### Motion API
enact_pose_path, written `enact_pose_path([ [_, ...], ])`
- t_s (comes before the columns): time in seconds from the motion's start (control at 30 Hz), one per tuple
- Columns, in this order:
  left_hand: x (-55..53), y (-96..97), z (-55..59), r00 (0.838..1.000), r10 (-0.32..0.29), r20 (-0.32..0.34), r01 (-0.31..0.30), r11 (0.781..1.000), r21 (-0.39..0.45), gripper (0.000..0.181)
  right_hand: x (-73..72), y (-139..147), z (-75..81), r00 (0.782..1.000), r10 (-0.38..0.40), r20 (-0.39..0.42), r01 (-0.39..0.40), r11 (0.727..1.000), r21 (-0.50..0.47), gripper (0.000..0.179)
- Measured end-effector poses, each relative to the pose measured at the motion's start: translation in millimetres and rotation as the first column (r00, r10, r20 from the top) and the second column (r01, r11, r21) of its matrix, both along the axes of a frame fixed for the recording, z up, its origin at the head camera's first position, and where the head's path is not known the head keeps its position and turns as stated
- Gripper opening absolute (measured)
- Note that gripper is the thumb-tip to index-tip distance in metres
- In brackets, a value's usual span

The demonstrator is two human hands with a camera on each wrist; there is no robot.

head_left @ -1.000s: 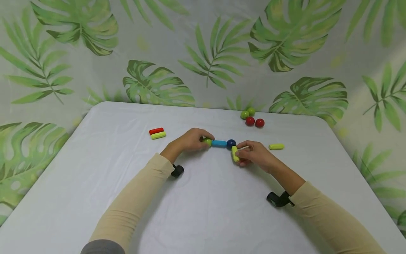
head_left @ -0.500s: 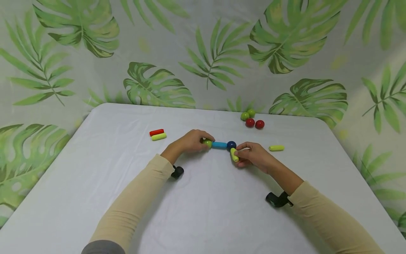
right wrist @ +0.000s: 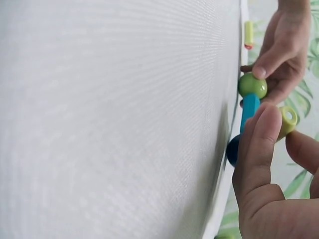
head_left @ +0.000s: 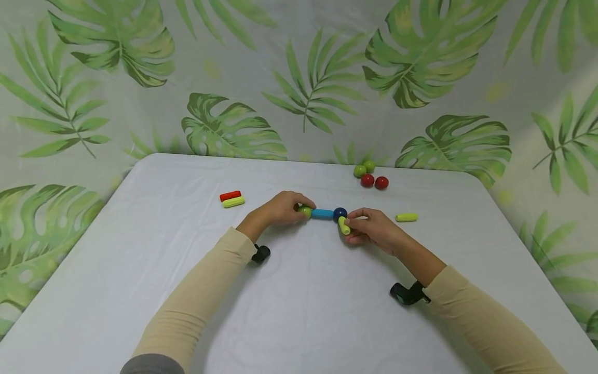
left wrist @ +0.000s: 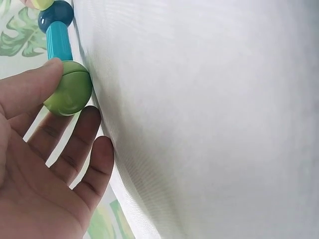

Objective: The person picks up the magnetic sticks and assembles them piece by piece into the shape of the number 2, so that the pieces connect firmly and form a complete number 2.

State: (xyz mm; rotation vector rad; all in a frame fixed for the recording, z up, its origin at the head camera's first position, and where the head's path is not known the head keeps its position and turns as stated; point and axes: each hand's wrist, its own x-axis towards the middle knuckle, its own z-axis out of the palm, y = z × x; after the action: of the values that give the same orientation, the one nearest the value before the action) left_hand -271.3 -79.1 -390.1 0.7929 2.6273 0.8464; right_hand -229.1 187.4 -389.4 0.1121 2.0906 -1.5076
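My left hand (head_left: 283,208) grips a green ball (head_left: 306,211), its thumb on top in the left wrist view. A light-blue stick (head_left: 322,214) joins that ball to a dark-blue ball (head_left: 340,213) on the right, forming a short row on the table. Between thumb and fingers, my right hand (head_left: 376,228) pinches a yellow-green stick (head_left: 344,226) beside the dark-blue ball. One end of this stick is at the ball; whether it is attached, I cannot tell. In the right wrist view its free end (right wrist: 288,118) shows a pale round tip, while fingers partly hide the dark-blue ball.
Two red balls (head_left: 375,181) and two green balls (head_left: 364,169) sit near the white table's (head_left: 299,311) back edge. At left lie a red stick (head_left: 230,196) and a yellow-green one (head_left: 233,202). Another yellow-green stick (head_left: 407,217) lies right of my right hand.
The yellow-green stick in my right hand has shifted slightly left and tilted, its free end now facing the head camera more. My left hand and the green ball stay in place.
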Motion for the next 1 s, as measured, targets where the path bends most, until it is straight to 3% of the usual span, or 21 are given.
enact_pose_path([
  [0.63,1.3,0.4,-0.8,0.999,0.021,0.031,-0.021,1.0,0.007,0.035,2.7,9.3,3.3,0.998,0.045,-0.052,-0.044,0.999,0.013,0.047],
  [1.0,3.0,0.1,0.7,0.999,0.017,0.037,-0.018,1.0,0.015,0.035,6.6,32.3,3.2,0.983,0.168,-0.078,-0.168,0.986,0.005,0.052],
])
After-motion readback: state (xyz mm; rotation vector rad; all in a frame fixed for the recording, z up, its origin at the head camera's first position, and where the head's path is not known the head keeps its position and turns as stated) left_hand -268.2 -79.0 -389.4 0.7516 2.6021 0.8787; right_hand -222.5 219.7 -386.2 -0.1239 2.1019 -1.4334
